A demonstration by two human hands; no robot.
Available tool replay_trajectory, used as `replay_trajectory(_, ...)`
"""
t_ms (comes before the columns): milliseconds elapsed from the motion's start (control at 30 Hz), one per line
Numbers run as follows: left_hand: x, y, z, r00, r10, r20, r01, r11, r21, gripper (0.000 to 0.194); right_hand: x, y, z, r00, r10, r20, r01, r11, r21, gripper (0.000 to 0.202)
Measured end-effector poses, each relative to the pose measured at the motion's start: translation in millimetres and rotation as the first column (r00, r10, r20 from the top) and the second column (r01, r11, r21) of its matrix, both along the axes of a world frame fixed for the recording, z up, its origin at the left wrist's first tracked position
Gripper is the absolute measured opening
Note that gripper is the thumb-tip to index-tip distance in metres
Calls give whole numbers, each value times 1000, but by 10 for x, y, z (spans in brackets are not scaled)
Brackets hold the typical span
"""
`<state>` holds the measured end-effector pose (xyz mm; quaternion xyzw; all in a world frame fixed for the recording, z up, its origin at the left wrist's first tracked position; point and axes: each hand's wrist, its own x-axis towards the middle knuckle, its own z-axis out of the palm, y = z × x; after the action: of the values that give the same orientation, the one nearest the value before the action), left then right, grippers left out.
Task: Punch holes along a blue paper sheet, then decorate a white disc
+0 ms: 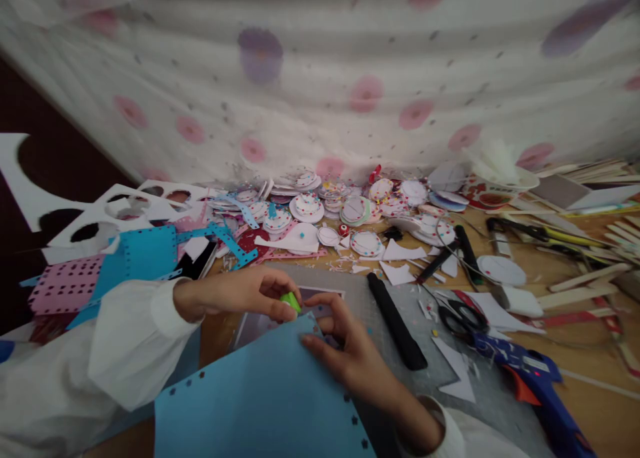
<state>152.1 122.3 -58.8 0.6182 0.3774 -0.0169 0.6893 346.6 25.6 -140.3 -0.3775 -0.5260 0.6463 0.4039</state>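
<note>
Fingers of your left hand (235, 293) were pinched around a small lime-green plastic punch (291, 302), which sat at the top edge of a large sky-blue paper sheet (260, 398) low in the middle of the view. Your right hand (345, 351), at about four o'clock from the punch, lay on the same sheet, its thumb and fingers pressed onto the paper's upper corner just beside the punch, gripping no tool. The blue sheet showed small star-shaped holes along its edges and covered part of a grey cutting mat (360, 291). At three o'clock from your right hand a long black bar (397, 321) rested on the mat, and farther out, at four o'clock, lay a blue glue gun with an orange trigger (535, 378), with black-handled scissors (463, 318) near it. At twelve o'clock from the punch a heap of round white paper discs dotted with colours (330, 208) was spread against a flowered white curtain (320, 78). At ten o'clock lay a pink perforated paper strip (65, 285).
</note>
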Motion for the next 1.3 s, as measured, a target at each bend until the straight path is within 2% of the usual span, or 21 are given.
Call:
replay_trajectory(300,17,-7,-63,999,34,8,-34,999,-38,36,-3,-4,-8,1000,-5,18,4,999,32,37)
replay_trajectory(467,14,-28,-13,999,2,-32,-4,998,-68,36,-23,-26,-35,998,-39,50,36,997,62,33)
replay_trajectory(700,-26,-83,27,994,-42,-104,60,982,180,35,-26,-35,-20,995,-26,92,17,996,92,26)
replay_trajectory(867,-32,-126,7,995,-48,-92,71,962,265,36,-50,-26,-53,996,-42,83,32,992,119,22)
replay_trajectory(1000,-28,-167,6,993,-25,-117,68,922,381,39,-48,-26,-94,992,-62,113,43,986,164,18)
replay_trajectory(1167,-39,-224,-4,997,-35,-66,62,884,463,38,-38,-26,-105,977,-102,187,52,966,254,11)
replay_trajectory(1300,-48,-249,-16,993,-33,-112,88,845,528,39,-44,-30,-122,977,-118,179,70,964,256,12)
